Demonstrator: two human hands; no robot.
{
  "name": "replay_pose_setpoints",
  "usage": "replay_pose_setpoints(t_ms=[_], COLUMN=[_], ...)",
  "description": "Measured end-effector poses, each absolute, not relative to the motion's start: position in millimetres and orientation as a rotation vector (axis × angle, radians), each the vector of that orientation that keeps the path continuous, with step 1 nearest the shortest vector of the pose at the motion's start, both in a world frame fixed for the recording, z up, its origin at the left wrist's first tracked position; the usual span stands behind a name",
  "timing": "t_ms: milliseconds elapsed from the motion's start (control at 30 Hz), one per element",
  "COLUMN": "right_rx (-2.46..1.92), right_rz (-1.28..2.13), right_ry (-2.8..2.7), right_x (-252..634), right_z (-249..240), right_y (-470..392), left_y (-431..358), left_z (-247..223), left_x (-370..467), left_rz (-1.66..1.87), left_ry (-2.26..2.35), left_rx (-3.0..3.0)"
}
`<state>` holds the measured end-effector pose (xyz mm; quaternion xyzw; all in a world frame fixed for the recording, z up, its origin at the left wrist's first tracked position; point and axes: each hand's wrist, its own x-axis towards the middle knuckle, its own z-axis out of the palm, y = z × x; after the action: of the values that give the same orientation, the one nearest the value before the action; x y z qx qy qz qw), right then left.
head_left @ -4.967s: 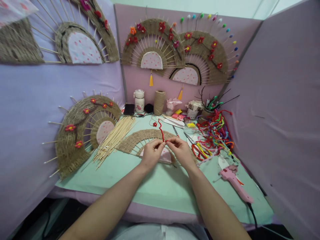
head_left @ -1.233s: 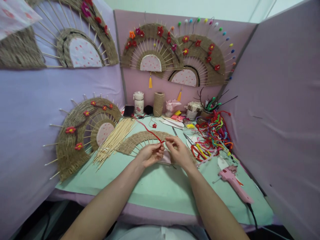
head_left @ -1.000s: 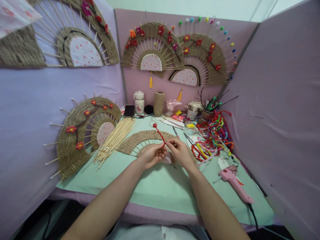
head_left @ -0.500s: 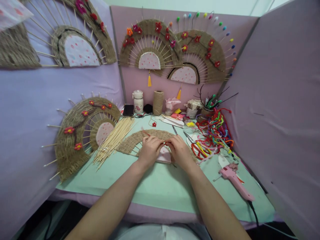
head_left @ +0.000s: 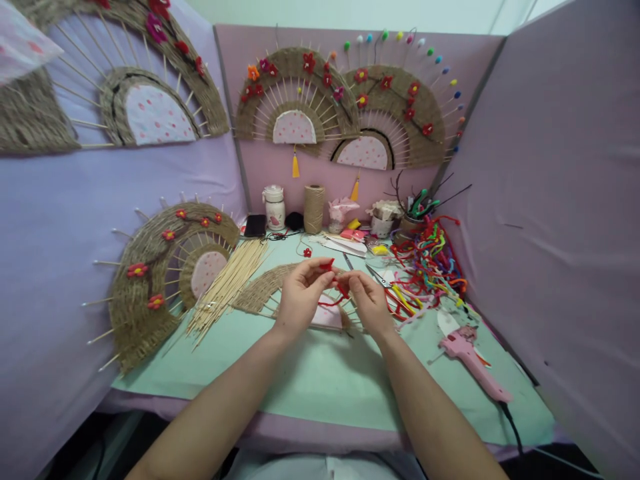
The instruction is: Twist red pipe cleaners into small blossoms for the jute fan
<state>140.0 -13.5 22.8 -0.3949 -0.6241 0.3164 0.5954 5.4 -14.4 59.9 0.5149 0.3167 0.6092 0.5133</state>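
Between my hands is a bent red pipe cleaner (head_left: 330,304), with a loose end curving down. My left hand (head_left: 303,293) pinches its upper left part between thumb and fingers. Close on the right, my right hand (head_left: 366,300) has its fingertips closed on the same red piece. Both hands are held above a twine fan (head_left: 260,291) that lies on the green tabletop, its pale dotted centre partly visible below them. A small red flower (head_left: 307,253) lies just beyond the fan.
Thin sticks (head_left: 230,280) lie to the left, beside a standing twine fan (head_left: 135,300). On the right are scissors (head_left: 379,276), a heap of coloured pipe cleaners (head_left: 433,260) and a pink glue gun (head_left: 475,367). A twine spool (head_left: 314,209) stands at the back.
Both hands have lifted and turned, bringing the red pipe cleaner into clearer view between them. The camera view has shifted slightly.
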Motion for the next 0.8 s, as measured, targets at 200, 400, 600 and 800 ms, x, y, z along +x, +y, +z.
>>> replay_pose_setpoints(t_ms=[200,400,600,800], right_rx=[-1.006,-1.065,-1.086,-1.060], right_rz=[0.787,0.740,0.598,0.185], right_ry=[-1.489,-1.575,-1.696,-1.609], right_x=[134,136,136,135], right_z=[19,19,16,17], right_y=[-12,-12,-12,-10], left_y=[-1,11,11,9], left_z=[37,38,46,37], left_x=[1,-29,-53,-46], left_rz=[1.473,1.208,0.913,1.061], left_ry=[0.889,0.868,0.825,0.889], left_rx=[1.170,1.204,1.421,1.403])
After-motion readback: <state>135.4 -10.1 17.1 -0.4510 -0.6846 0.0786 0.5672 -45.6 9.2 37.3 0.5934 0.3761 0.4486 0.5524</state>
